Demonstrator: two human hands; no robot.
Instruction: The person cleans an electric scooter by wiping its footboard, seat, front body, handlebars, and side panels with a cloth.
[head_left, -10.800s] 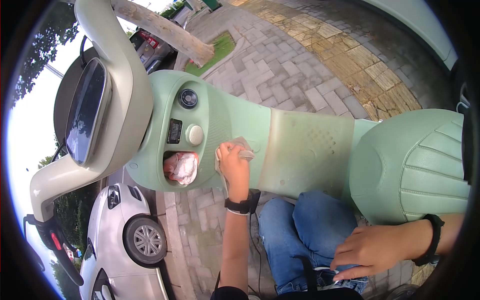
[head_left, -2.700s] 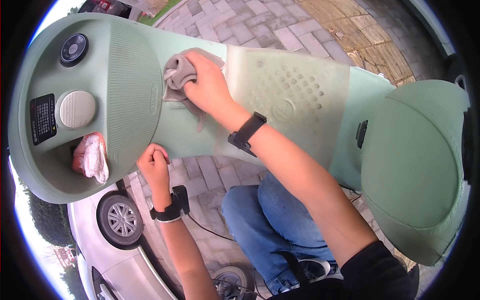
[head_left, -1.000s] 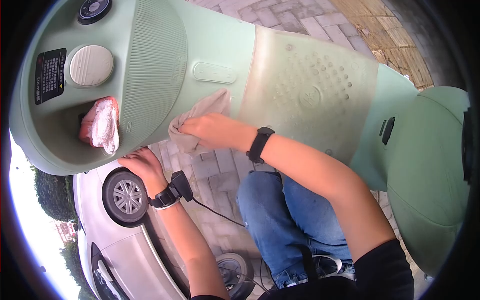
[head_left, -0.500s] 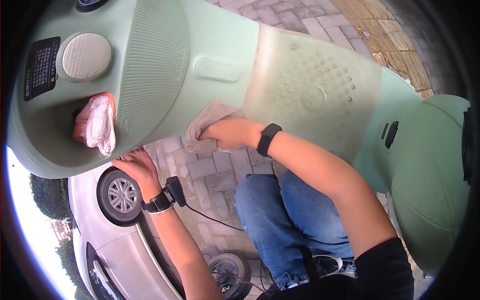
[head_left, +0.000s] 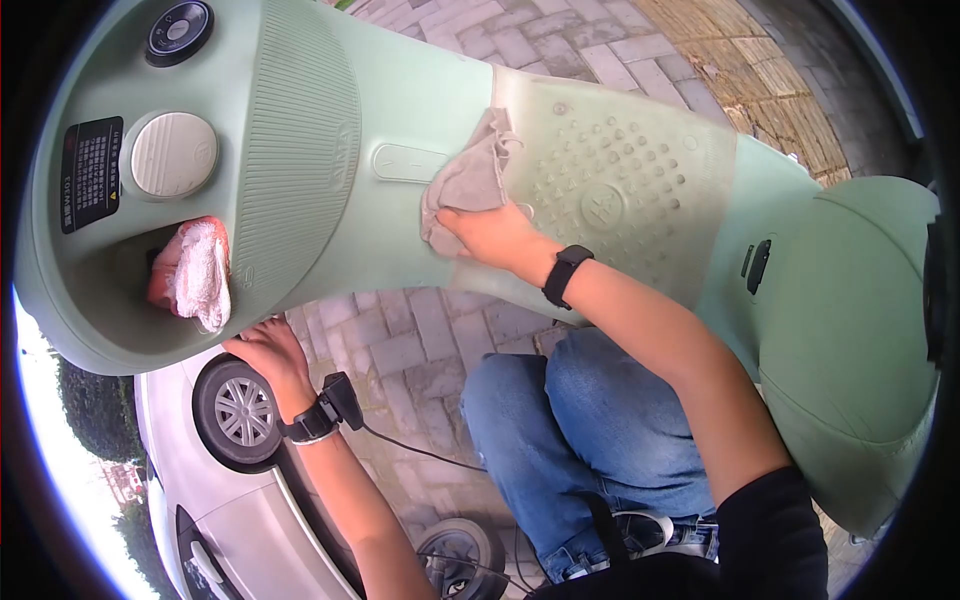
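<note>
A pale green electric scooter (head_left: 400,100) stretches across the view. My right hand (head_left: 490,235) is closed on a greyish-pink cloth (head_left: 470,185), pressed against the scooter body where it meets the ridged footboard (head_left: 600,165). Part of the cloth spreads beyond my fingers toward the far side. My left hand (head_left: 272,355) rests at the near edge of the front panel with its fingers apart; the fingertips are partly hidden. Close by, a pink and white towel (head_left: 200,275) is stuffed in the scooter's open storage pocket (head_left: 110,300).
The green seat (head_left: 850,330) rises at the right. A silver car (head_left: 220,500) stands at lower left. Brick paving (head_left: 420,340) lies under the scooter, and a cable (head_left: 420,448) runs from a device on my left wrist. My bent knees (head_left: 580,420) are close to the scooter.
My right hand has moved the cloth from the near lower edge of the scooter up and across toward the footboard. My left hand stays at the panel edge. The view has shifted slightly.
</note>
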